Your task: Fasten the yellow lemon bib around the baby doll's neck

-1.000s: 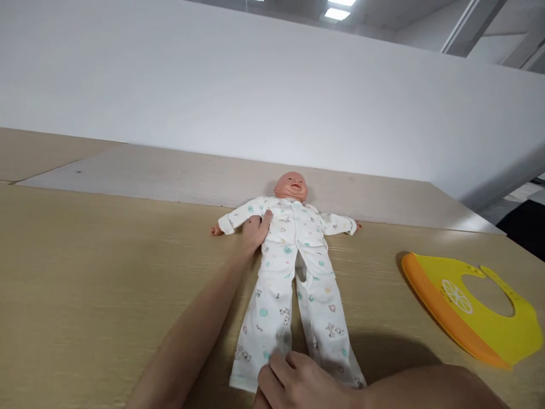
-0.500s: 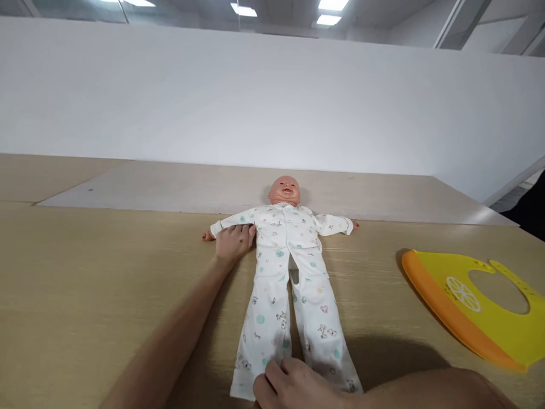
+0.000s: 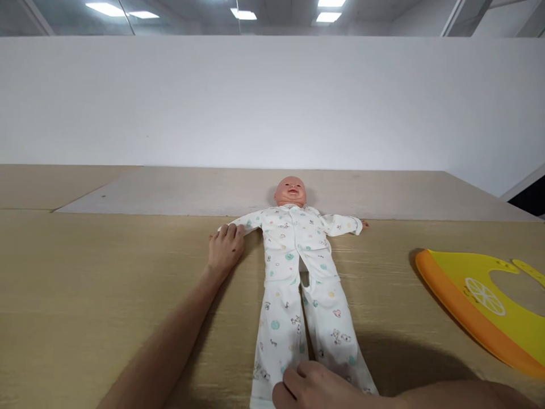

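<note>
Head view: doll (image 3: 293,234), long axis toward wall (image 3: 272,102), head (image 3: 290,192) farthest; hands (image 3: 226,248) (image 3: 315,387) over sleeve (image 3: 252,219) and trousers (image 3: 281,318), grip unclear.

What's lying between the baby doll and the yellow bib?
Between the doll and bib, the head view shows tabletop with a dark shadow, and the right forearm at the near end.

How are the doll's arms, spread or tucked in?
Spread: both sleeves of the doll reach sideways, away from its body; the left hand partly covers one.
</note>
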Tool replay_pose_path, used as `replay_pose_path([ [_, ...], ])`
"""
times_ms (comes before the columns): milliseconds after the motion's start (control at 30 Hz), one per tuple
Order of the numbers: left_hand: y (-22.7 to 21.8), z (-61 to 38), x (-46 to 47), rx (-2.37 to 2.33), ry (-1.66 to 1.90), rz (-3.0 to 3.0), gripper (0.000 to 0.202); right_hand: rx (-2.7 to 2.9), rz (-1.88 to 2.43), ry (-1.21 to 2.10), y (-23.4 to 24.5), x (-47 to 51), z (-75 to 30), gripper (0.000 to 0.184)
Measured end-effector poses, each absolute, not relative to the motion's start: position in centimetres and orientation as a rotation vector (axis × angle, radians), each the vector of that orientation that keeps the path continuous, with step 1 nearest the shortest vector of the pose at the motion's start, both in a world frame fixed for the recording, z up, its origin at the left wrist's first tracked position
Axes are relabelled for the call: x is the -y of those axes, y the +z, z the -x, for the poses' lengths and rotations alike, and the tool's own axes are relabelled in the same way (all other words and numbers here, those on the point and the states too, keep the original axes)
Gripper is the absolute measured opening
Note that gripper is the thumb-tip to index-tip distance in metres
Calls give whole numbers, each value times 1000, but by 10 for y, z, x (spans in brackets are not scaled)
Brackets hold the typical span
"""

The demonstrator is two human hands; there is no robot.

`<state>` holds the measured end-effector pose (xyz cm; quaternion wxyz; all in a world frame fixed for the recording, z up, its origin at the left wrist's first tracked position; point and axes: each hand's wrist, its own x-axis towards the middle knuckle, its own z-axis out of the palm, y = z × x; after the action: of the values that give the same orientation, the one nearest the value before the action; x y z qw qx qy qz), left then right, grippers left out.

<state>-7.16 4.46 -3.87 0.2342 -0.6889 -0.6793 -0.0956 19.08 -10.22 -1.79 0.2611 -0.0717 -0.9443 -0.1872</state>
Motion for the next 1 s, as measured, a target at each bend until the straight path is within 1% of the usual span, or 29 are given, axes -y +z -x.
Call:
replay_pose_path([
  [100, -44, 78, -45, 1931, -265, 1873, 31, 2547, 184, -405, -8, 100, -195, 44],
  [167, -48, 83, -46, 1980, -281, 1844, 34, 2559, 168, -398, -8, 100, -194, 46],
  [400, -52, 78, -45, 2146, -442, 1773, 34, 2508, 159, -327, -23, 103, -189, 41],
  [533, -43, 78, -40, 2232, -572, 1732, 33, 2572, 138, -243, 1, 96, -196, 24],
  [633, -38, 87, -37, 2335, -632, 1673, 32, 2628, 171, -256, 18, 90, -202, 17],
  [733, -36, 97, -36, 2418, -708, 1614, 37, 2574, 170, -306, 15, 92, -202, 10],
  [767, -37, 100, -36, 2452, -747, 1585, 41, 2556, 164, -333, 10, 94, -200, 13],
  [833, -39, 105, -37, 2533, -855, 1497, 53, 2519, 156, -399, 0, 99, -195, 18],
  [933, -43, 111, -39, 2620, -1088, 1380, 74, 2476, 193, -473, -10, 103, -189, 13],
  [1000, -47, 115, -41, 2629, -1218, 1356, 77, 2464, 228, -472, -11, 104, -187, 11],
])
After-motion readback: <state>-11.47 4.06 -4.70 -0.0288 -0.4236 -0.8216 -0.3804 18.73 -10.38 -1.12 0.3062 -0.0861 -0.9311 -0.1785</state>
